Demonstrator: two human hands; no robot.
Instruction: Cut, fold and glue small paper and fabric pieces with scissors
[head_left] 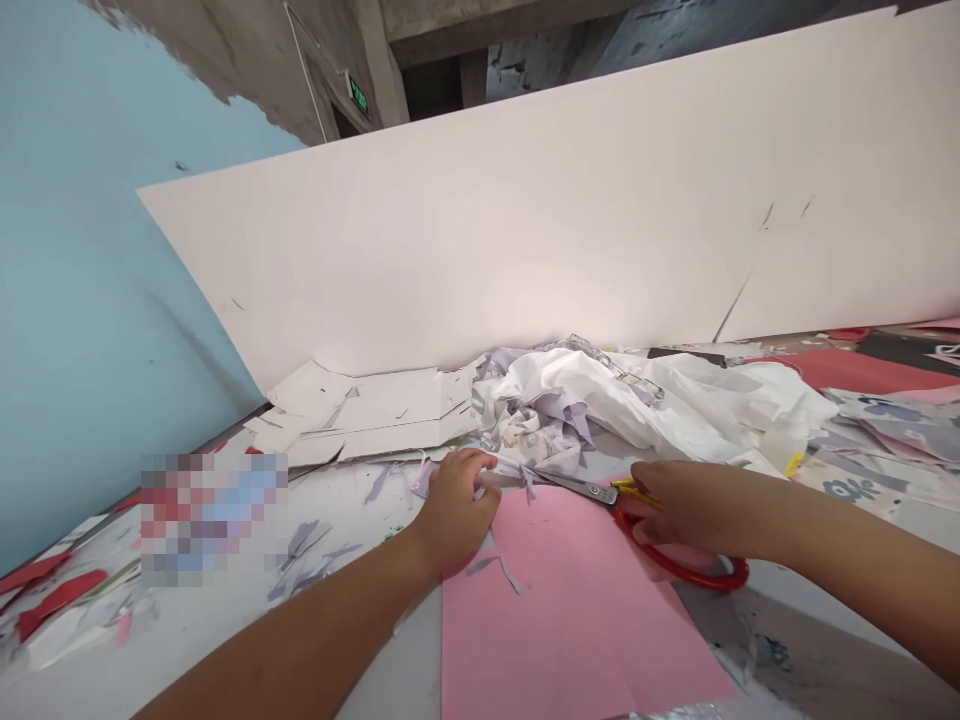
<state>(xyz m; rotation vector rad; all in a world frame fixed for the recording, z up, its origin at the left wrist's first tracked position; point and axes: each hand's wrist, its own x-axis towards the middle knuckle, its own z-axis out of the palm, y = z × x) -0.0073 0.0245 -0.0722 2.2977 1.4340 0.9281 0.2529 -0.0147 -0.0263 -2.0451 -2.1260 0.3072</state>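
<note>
My right hand (694,510) grips a pair of scissors (577,487) with steel blades, a yellow pivot section and a red loop handle. The blades point left across the table. My left hand (457,505) is curled over a thin lilac-and-white paper strip (510,470), close to the blade tips. A pink paper sheet (570,610) lies under and between both hands. Behind them sits a heap of crumpled white paper (592,405). The blades' contact with the strip is partly hidden.
A large white board (525,230) stands along the back of the paper-strewn table (225,640), beside a blue wall (97,300). Folded white card (360,415) lies to the left of the heap. Patterned paper (885,430) and red paper (862,370) lie to the right.
</note>
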